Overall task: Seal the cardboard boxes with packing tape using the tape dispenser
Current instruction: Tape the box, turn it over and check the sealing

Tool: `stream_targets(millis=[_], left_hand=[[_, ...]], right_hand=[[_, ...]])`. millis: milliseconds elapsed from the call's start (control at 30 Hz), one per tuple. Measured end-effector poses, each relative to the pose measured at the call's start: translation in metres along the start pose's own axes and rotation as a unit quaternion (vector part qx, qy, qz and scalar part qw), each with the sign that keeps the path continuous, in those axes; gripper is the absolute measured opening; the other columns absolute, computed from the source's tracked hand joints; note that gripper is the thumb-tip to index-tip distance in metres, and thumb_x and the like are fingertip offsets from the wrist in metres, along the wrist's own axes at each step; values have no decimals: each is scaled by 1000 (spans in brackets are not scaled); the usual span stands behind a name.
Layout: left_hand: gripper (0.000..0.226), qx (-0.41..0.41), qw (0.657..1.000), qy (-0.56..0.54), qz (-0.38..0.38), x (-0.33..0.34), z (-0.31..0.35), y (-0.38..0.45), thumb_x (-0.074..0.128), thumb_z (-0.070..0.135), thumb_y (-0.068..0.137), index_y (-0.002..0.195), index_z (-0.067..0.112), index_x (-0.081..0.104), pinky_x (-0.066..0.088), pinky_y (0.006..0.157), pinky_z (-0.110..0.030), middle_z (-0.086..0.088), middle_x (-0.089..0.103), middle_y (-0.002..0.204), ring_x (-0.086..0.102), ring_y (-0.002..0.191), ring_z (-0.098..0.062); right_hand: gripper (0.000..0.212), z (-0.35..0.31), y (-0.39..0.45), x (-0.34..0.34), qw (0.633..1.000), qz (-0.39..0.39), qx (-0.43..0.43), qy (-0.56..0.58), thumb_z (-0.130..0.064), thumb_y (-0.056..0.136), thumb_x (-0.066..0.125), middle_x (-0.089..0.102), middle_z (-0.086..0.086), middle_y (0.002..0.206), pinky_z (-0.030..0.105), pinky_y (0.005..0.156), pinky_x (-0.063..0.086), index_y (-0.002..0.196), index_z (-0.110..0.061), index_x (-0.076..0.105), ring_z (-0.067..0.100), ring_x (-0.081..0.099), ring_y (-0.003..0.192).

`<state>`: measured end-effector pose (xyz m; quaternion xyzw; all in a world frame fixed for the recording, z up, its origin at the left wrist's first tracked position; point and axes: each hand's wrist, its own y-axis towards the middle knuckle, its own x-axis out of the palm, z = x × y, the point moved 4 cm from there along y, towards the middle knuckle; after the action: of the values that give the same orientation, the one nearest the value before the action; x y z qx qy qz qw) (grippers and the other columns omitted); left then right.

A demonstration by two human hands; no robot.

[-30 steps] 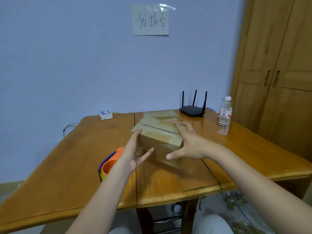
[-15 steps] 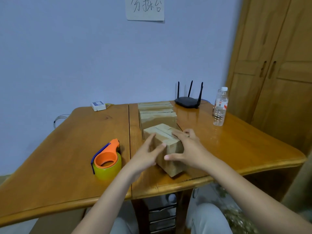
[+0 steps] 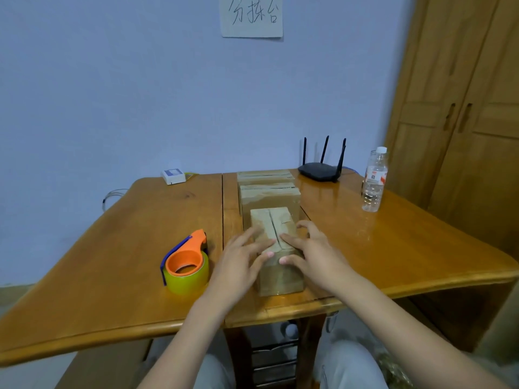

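Progress: pretty early by the look of it. The flaps of the front box are folded shut, but the middle seam looks bare, no tape strip can be made out on it.
Box spot: it's set near the front edge of the table, lengthwise, just in front of the other boxes.
Other boxes: two more boxes are lined up right behind the front box, toward the wall. Whether those are taped can't really be told from here.
Tape dispenser: the orange tape dispenser is parked just left of the front box, untouched, roll loaded.
Left hand: the left hand is laid flat on the left flap of the front box, fingers straight and spread, thumb over the near edge. Nothing is gripped.
Right hand: the right hand is pressed the same way on the right flap, fingers spread, fingertips almost meeting the left ones at the seam.
Still left: the dispenser has to be picked up and tape run along the seam, probably with one hand kept on the flaps.
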<state>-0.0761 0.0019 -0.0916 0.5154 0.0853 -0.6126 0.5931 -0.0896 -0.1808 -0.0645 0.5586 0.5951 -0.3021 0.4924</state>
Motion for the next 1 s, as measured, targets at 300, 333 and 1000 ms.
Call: stream_targets(millis=[300,333,1000], left_hand=[[32,3,998,-45,-52,-22,18,8,59,44,96,125,34,68,41,109,-23,20,61,133,52,125,6],[31,-15,996,-51,-68,-30,17,11,56,45,97,124,35,69,43,104,-21,22,62,130,53,122,6],[44,-433,873,136,-179,-73,-157,19,84,39,77,99,14,56,47,67,-30,-5,64,101,63,91,-24]], right_hand=[[78,-7,2,-9,993,-36,-77,-84,-70,93,35,25,-5,165,44,127,2,155,-24,33,11,13,153],[86,-9,4,-16,994,-30,-73,-73,-78,86,27,31,-6,162,45,127,5,153,-25,38,12,18,152],[31,-96,152,27,995,-53,-83,-29,-26,99,57,67,10,121,42,93,55,124,-11,65,26,64,109]])
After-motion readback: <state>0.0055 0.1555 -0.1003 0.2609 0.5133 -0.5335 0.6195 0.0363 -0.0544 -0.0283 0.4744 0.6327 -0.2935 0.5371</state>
